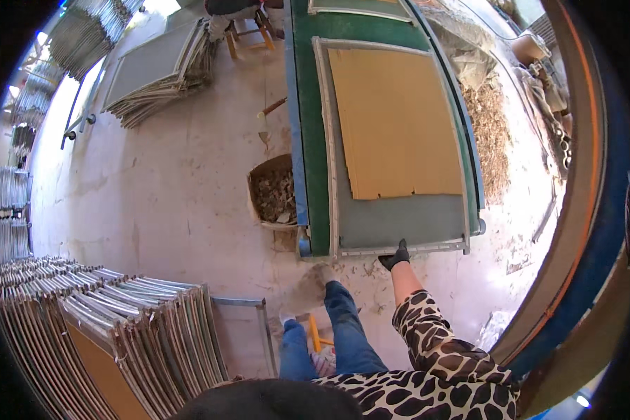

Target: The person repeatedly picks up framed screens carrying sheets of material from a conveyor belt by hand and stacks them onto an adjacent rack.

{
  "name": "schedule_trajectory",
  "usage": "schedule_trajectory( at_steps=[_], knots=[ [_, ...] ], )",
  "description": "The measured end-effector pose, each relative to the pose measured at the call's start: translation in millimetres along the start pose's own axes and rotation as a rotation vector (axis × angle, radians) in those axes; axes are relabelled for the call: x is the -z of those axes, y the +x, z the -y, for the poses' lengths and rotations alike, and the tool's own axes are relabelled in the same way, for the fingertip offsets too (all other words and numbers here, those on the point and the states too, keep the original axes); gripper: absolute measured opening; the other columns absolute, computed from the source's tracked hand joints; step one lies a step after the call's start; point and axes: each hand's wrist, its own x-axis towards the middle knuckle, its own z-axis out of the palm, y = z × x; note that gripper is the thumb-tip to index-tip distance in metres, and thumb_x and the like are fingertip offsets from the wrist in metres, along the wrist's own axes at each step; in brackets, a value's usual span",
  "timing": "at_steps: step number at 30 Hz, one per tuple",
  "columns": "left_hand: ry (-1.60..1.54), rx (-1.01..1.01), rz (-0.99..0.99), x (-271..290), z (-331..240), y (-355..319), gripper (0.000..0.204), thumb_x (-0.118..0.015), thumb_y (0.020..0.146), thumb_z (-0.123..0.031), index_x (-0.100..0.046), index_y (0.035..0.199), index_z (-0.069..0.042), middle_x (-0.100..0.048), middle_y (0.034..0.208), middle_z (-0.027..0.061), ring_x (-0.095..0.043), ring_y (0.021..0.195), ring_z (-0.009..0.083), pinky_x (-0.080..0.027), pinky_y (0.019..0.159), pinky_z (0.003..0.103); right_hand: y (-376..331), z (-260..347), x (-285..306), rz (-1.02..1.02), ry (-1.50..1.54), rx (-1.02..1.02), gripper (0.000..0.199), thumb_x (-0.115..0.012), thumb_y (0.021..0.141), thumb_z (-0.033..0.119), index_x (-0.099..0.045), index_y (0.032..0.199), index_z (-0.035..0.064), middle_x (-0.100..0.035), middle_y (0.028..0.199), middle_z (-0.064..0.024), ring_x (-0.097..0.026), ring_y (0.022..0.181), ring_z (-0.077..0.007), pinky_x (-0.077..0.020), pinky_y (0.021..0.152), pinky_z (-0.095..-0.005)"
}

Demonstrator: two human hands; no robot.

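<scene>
On a green belt [313, 210] with blue side rails lies a grey flat panel [399, 220] in a thin metal frame. A brown cardboard sheet [402, 126] covers most of the panel. My right hand [397, 257], in a black glove, grips the near edge of the metal frame. Its thumb is over the top, and its other fingers are largely hidden. My right arm wears a spotted sleeve [430, 325]. My left hand is not in view. Beyond the cardboard, part of another framed panel [364, 5] lies on the belt.
A bin of grey scraps [273, 192] stands left of the belt. Many framed panels [140, 322] are stacked upright at lower left, and another pile [154, 66] leans farther back. A person [234, 8] is beside a stool [250, 35] at the top. Brown debris [488, 133] lies right of the belt.
</scene>
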Motion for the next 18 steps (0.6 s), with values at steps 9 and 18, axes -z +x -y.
schedule_trajectory(
  at_steps=[9,18],
  knots=[
    [-0.424,0.229,-0.331,89.9,93.6,-98.2,0.020,-0.043,0.088,-0.017,-0.050,0.095,0.000,-0.054,0.083,0.0096,-0.052,0.074,0.0194,-0.043,0.070,0.030,-36.7,-65.1,102.3,-0.014,0.226,0.020,0.038,-0.047,0.086,0.033,-0.044,0.115,0.0092,-0.049,0.116,-0.0146,-0.047,0.104,-0.0360,-0.0371,0.085,-0.0563],
    [0.161,1.081,-0.028,103.9,406.3,-264.1,0.045,-0.049,0.085,-0.029,-0.042,0.122,-0.004,-0.053,0.112,0.0077,-0.050,0.101,0.0190,-0.040,0.086,0.030,-77.6,-197.7,-66.6,0.431,-0.066,0.027,0.052,-0.054,0.077,0.049,-0.052,0.102,0.0046,-0.058,0.095,-0.0139,-0.053,0.088,-0.0312,-0.0433,0.079,-0.0441]
  ],
)
